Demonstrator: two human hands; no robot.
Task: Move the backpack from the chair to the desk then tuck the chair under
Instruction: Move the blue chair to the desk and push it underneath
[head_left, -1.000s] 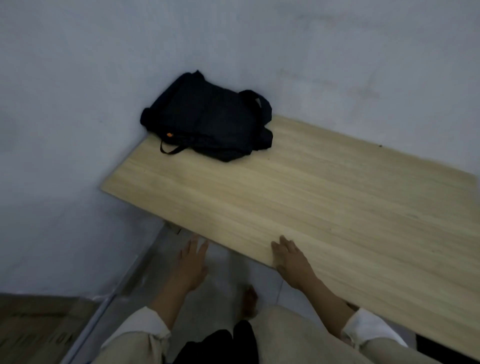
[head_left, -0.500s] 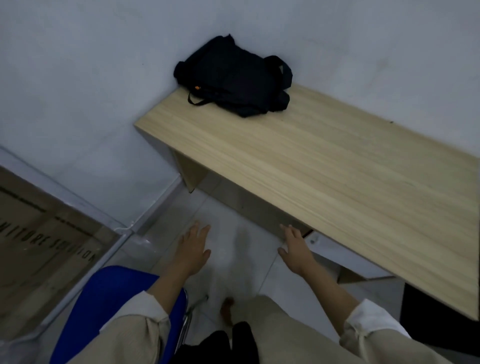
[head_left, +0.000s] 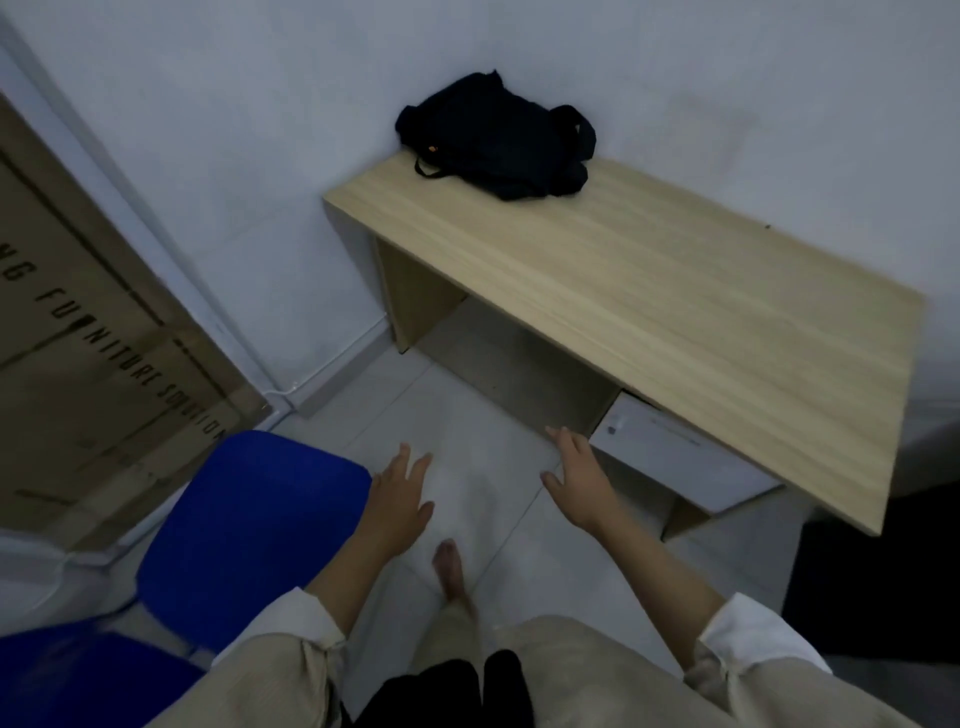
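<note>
A black backpack (head_left: 498, 140) lies on the far left corner of the light wooden desk (head_left: 649, 291), against the white wall. A blue chair (head_left: 244, 525) stands at the lower left, its seat facing the desk and its back at the frame's bottom left. My left hand (head_left: 397, 501) hovers open just right of the seat's edge, not touching it. My right hand (head_left: 576, 478) is open over the floor, in front of the desk's opening. Both hands hold nothing.
A white drawer unit (head_left: 670, 457) sits under the desk's right half. A large brown cardboard box (head_left: 88, 364) leans at the left wall. The knee space under the desk's left half is open. Pale floor tiles lie between chair and desk. My bare foot (head_left: 449, 569) is below.
The view has pulled back from the desk and turned left. The blue chair has come into view. My right hand has left the desk's edge.
</note>
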